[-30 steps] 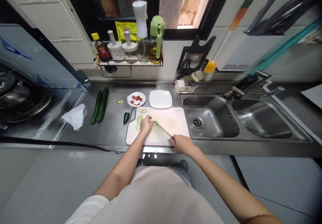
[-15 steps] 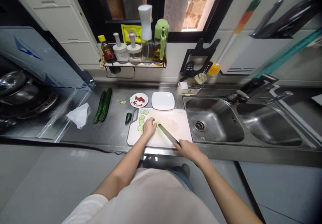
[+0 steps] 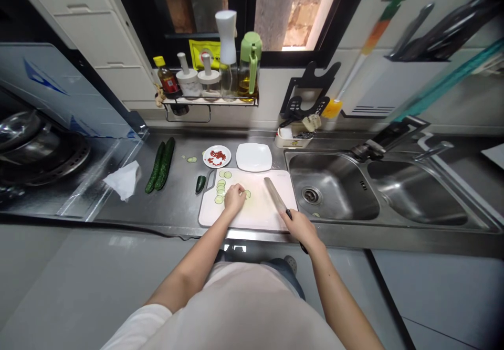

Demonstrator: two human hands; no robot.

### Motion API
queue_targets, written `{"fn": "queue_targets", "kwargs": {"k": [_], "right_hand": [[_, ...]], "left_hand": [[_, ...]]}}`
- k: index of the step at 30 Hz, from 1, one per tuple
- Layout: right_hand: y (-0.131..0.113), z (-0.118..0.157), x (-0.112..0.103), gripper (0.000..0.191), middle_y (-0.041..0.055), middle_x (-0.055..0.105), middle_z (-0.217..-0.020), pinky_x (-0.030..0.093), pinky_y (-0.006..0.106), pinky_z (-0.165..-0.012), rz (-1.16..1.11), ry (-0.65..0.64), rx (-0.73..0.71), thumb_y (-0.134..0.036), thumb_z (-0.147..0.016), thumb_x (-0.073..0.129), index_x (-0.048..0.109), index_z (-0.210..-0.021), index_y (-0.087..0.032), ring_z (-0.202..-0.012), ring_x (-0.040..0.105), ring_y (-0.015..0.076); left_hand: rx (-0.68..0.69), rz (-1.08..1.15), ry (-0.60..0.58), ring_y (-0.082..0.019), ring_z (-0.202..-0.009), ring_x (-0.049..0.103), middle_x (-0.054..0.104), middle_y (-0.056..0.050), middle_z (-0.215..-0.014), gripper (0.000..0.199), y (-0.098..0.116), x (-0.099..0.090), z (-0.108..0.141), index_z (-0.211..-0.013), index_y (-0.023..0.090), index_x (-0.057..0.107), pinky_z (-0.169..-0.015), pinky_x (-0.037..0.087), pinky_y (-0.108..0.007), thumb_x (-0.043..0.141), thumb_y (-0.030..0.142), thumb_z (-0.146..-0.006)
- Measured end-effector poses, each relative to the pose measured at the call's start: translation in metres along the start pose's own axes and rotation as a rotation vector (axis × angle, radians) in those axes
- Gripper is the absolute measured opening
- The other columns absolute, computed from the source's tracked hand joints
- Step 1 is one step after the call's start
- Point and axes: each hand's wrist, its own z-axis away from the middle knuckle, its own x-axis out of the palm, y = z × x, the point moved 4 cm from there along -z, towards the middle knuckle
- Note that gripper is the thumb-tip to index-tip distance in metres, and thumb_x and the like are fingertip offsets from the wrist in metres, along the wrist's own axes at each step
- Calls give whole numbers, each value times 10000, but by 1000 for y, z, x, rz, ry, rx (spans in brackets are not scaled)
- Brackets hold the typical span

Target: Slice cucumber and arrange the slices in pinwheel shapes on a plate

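My right hand (image 3: 301,230) is wrapped round the black handle of a kitchen knife (image 3: 276,195), its blade slanting up and left over the white cutting board (image 3: 271,219). My left hand (image 3: 235,199) is over the middle of the board, fingers closed together at the edge of a pale green cucumber slice (image 3: 248,194). Left of that hand, several overlapping cucumber slices (image 3: 220,188) lie in a column. A dark green cucumber end (image 3: 200,184) rests on the counter by the board's handle.
Behind the board stand a plate with chopped red pieces (image 3: 210,162) and a white dish (image 3: 254,157). Two whole cucumbers (image 3: 164,163) lie at left, near a crumpled white cloth or tissue (image 3: 124,180). At right is a double steel sink (image 3: 334,192). Bottles fill a wall rack (image 3: 212,102).
The knife has moved right, away from the cucumber slice by my left hand, and its blade points more upward. My left hand has stayed in nearly the same spot.
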Motion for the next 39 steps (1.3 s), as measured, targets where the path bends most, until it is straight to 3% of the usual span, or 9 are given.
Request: {"fn": "queue_targets", "kwargs": {"k": [9, 13, 17, 21, 28, 33, 39], "right_hand": [[-4, -16, 5, 564, 182, 671, -1152, 432, 336, -810, -11, -6, 10, -542, -961, 275, 641, -1115, -142, -1091, 614, 295], [-6, -20, 10, 585, 187, 675, -1144, 435, 327, -801, -18, -33, 14, -534, -968, 246, 634, -1129, -127, -1084, 620, 286], [-7, -21, 13, 589, 188, 675, -1138, 440, 334, -793, -11, -37, 22, -530, -969, 235, 628, -1133, -123, -1070, 625, 291], [-7, -20, 13, 582, 187, 684, -1116, 443, 338, -800, -24, -49, 27, -527, -970, 235, 626, -1135, -129, -1049, 636, 282], [-7, -20, 12, 553, 188, 674, -1141, 438, 344, -827, -30, -48, 33, -518, -965, 267, 626, -1142, -136, -1080, 623, 283], [-6, -21, 12, 560, 194, 680, -1115, 436, 342, -809, -45, -51, 26, -517, -961, 264, 629, -1130, -127, -1057, 630, 287], [-6, -21, 11, 556, 181, 683, -1113, 436, 323, -800, -35, -57, 27, -516, -965, 267, 633, -1136, -134, -1059, 629, 276]], "left_hand": [[11, 317, 11, -107, -665, 574, 626, 26, -700, 43, -3, -8, 32, -793, 197, 608, -643, 415, -211, 609, 239, -783], [-31, 312, 10, -104, -653, 568, 632, 28, -703, 62, -23, -18, 51, -819, 202, 623, -641, 428, -205, 607, 243, -776], [-152, 310, 127, -107, -655, 578, 651, 22, -732, 92, -51, -37, 56, -864, 211, 629, -663, 446, -208, 602, 258, -790], [-232, 288, 190, -119, -688, 599, 677, 8, -783, 122, -68, -49, 50, -899, 213, 636, -685, 461, -216, 597, 235, -785], [-268, 216, 214, -135, -728, 617, 694, 12, -824, 106, -79, -53, 44, -900, 231, 627, -682, 427, -225, 601, 259, -801], [-298, 52, 198, -160, -780, 615, 701, 19, -860, 110, -79, -55, 48, -929, 267, 638, -682, 376, -252, 587, 276, -832], [-278, -127, 209, -222, -958, 593, 695, -34, -928, 144, -73, -55, 53, -949, 265, 657, -823, 361, -322, 550, 259, -853]]}}
